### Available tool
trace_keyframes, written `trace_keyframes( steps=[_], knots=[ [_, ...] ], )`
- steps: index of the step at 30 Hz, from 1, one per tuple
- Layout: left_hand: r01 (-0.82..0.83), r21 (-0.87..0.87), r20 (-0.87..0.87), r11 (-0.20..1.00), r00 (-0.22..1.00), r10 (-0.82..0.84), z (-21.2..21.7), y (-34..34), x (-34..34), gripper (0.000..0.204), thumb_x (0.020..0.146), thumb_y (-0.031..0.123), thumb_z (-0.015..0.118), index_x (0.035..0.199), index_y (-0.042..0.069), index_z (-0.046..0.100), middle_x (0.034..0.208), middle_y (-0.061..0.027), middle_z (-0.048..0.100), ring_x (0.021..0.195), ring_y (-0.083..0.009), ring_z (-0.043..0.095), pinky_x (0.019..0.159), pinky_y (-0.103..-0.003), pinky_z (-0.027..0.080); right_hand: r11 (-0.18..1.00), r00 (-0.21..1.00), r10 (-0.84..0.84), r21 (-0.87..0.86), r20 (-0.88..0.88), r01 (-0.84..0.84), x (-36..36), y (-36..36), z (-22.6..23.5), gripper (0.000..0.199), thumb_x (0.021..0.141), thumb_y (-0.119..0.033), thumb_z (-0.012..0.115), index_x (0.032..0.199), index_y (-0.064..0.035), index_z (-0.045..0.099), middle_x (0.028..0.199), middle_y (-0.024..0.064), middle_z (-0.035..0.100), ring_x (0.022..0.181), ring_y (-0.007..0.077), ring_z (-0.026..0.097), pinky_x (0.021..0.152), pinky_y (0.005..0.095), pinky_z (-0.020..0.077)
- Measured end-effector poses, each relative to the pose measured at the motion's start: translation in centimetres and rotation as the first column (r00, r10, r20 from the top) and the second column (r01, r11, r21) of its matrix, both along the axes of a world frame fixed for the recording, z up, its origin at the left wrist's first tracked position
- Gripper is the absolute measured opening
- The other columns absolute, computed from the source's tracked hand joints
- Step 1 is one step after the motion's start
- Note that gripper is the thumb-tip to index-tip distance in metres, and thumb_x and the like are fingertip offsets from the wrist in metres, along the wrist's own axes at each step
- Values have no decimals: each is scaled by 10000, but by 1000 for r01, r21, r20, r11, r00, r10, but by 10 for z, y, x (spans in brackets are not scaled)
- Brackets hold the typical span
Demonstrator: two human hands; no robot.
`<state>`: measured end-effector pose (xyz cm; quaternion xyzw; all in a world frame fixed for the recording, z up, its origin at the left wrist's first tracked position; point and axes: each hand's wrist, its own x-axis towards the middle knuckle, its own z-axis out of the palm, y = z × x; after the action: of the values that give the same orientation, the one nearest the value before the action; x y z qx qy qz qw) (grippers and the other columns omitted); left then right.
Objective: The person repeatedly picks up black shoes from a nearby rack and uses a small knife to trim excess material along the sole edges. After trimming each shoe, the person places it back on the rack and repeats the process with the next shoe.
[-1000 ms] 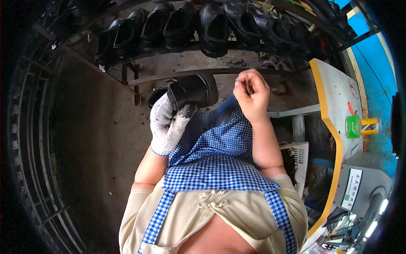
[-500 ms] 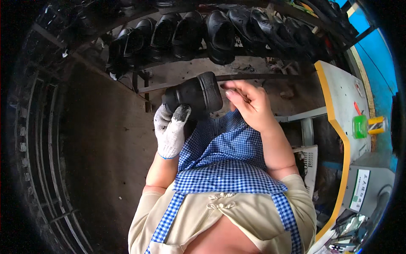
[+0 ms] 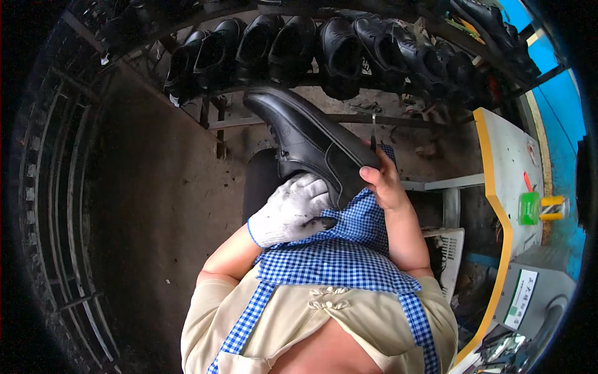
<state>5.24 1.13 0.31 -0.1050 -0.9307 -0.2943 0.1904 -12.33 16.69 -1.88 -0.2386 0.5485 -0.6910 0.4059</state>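
A black leather shoe is held up between both hands over the person's lap, its toe pointing up and away toward the left and its heel end down near the body. The left hand, in a white knit work glove smudged dark at the fingers, is clasped under the shoe's heel and sole, bearing it from below. The bare right hand grips the shoe's rear opening from the right side, thumb pressed on the leather collar; a thin metal tool stands upright out of this hand, just behind the shoe, though how the fingers close on it is hidden. Below both hands lies a blue-and-white checked apron, worn over a beige top. Beyond the raised toe, a dark metal rack carries a row of finished black shoes, hung side by side. To the right of the right hand, well apart, stands a white work table with a yellow edge, and on it a small green container.
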Motion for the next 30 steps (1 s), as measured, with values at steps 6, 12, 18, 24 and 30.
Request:
trace_keyframes(
  steps=[6, 12, 18, 24, 30],
  knots=[
    [-178, 954, 86, 241, 934, 347, -43, -32, 52, 498, 857, 62, 664, 1330, 4, 518, 1237, -148, 626, 1103, -291, 629, 995, -388, 490, 974, 950, 52, -227, 307, 20, -11, 20, -43, 664, 830, -267, 701, 1377, 28, 470, 1260, 139, 611, 1136, 253, 612, 1001, 344, 476],
    [-250, 965, 159, 73, 787, 596, -15, -47, 13, 709, 856, 30, 672, 1477, 59, 330, 1410, -131, 457, 1267, -200, 478, 1060, -325, 420, 953, 741, 230, -302, 631, -39, -1, 38, -128, 484, 917, -288, 652, 1305, -12, 567, 1224, 134, 644, 1088, 229, 642, 878, 346, 545],
    [-230, 915, 32, 331, 860, 509, 2, -36, 14, 735, 766, 243, 803, 1373, 15, 458, 1296, -100, 549, 1186, -218, 536, 1041, -363, 422, 955, 979, 1, 289, -205, 59, -8, 10, -61, 204, 937, -168, 657, 1077, -23, 690, 729, -20, 585, 531, 48, 454, 500, 220, 354],
    [-163, 902, 94, 399, 978, 186, 11, -27, 5, 823, 680, 344, 864, 1325, -22, 506, 1237, -129, 595, 1137, -234, 581, 1024, -369, 442, 974, 602, -63, -180, -796, -136, -7, -15, 54, 216, 803, 40, 720, 1008, -29, 715, 765, 33, 607, 625, 94, 569, 535, 243, 434],
    [-85, 928, 53, 363, 994, 98, 10, -17, 3, 722, 733, 247, 834, 1307, -58, 519, 1232, -158, 606, 1131, -228, 593, 1005, -361, 464, 941, 383, -24, -151, -923, -303, -1, -27, 81, 386, 653, 65, 753, 1013, -71, 715, 847, 65, 644, 673, 186, 669, 540, 292, 529]
  ],
)
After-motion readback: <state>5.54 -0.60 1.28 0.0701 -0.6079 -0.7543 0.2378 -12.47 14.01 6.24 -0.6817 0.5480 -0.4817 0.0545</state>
